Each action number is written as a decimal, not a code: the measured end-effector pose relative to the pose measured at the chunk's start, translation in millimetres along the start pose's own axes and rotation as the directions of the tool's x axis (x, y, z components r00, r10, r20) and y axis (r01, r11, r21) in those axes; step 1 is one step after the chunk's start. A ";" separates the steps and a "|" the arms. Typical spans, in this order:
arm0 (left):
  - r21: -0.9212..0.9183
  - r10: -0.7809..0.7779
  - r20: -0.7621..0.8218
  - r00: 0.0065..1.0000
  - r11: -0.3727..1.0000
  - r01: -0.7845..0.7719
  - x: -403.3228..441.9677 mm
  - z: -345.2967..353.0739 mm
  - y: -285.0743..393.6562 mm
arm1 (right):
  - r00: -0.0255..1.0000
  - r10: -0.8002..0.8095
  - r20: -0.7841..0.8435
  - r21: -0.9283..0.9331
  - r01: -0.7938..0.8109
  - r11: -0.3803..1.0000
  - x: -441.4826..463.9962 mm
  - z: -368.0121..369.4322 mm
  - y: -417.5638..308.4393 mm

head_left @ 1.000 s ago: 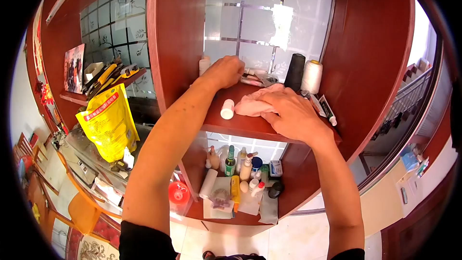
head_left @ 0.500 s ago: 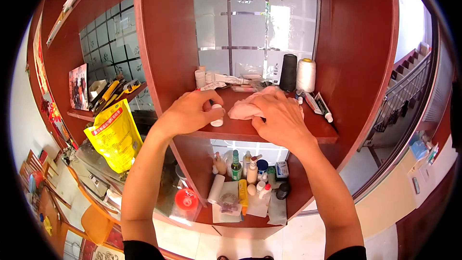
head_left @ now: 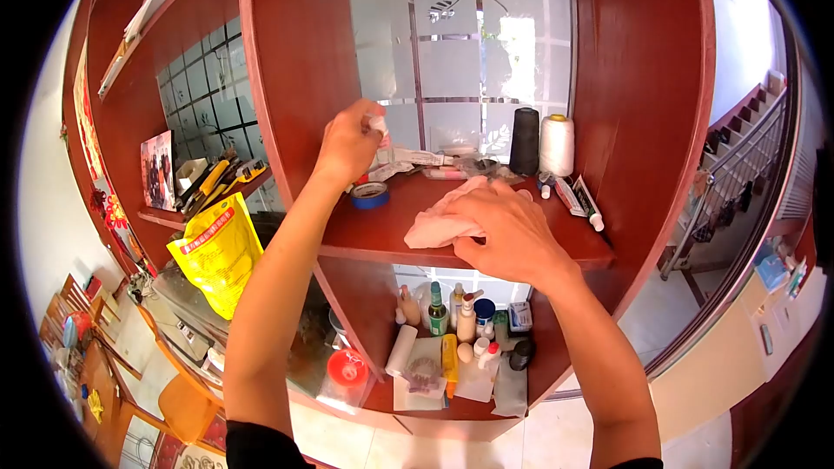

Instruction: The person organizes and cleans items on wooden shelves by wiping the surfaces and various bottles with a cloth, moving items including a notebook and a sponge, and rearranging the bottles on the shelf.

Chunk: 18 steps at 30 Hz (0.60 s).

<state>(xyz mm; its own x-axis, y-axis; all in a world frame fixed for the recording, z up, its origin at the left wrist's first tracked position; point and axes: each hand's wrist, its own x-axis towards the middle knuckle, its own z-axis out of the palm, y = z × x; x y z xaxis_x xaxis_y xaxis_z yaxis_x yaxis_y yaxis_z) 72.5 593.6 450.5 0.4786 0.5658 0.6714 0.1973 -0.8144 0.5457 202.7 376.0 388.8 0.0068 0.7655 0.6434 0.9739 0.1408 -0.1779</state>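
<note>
My left hand (head_left: pixel 349 143) is raised over the back left of the upper shelf, its fingers closed around a small white bottle (head_left: pixel 378 125). Below it, a roll of blue tape (head_left: pixel 369 196) lies near the shelf's left wall. My right hand (head_left: pixel 514 230) presses a pink cloth (head_left: pixel 445 215) onto the shelf board, gripping part of it under the fingers. Behind the cloth lie flattened tubes and small packets (head_left: pixel 469 168). A black thread cone (head_left: pixel 525 142) and a white thread cone (head_left: pixel 557 146) stand at the back right, with a tube (head_left: pixel 588 203) leaning in front.
The lower shelf holds several bottles, among them a green one (head_left: pixel 437 309), and a yellow tube (head_left: pixel 449 363). A yellow pouch (head_left: pixel 217 254) and a red round lid (head_left: pixel 347 368) are on the left. The cabinet's right wall (head_left: pixel 638 95) bounds the shelf.
My left hand has lifted the white bottle up and back toward the left, uncovering the blue tape. My right hand and the cloth have shifted slightly toward the shelf's front edge.
</note>
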 end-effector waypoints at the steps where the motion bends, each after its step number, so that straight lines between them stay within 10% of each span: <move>1: 0.056 -0.018 0.005 1.000 0.998 0.017 10.3 3.0 -3.3 | 1.000 0.001 -0.028 0.006 -0.001 1.000 -0.7 0.9 -0.7; 12: 0.663 -0.133 0.140 0.981 0.748 0.007 67.9 32.0 -21.6 | 0.999 -0.020 -0.046 -0.014 0.019 1.000 -0.8 3.7 3.0; 18: 0.668 -0.066 0.160 0.985 0.742 -0.059 73.0 33.1 -33.9 | 0.999 -0.014 -0.035 -0.014 0.013 1.000 0.1 5.4 4.5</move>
<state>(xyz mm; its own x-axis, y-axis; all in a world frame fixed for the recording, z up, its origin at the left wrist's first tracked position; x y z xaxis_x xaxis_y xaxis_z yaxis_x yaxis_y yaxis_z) 129.1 658.2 464.4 0.5954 0.5907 0.5445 0.6896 -0.7236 0.0309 205.9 380.1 384.0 0.0014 0.7411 0.6714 0.9770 0.1421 -0.1589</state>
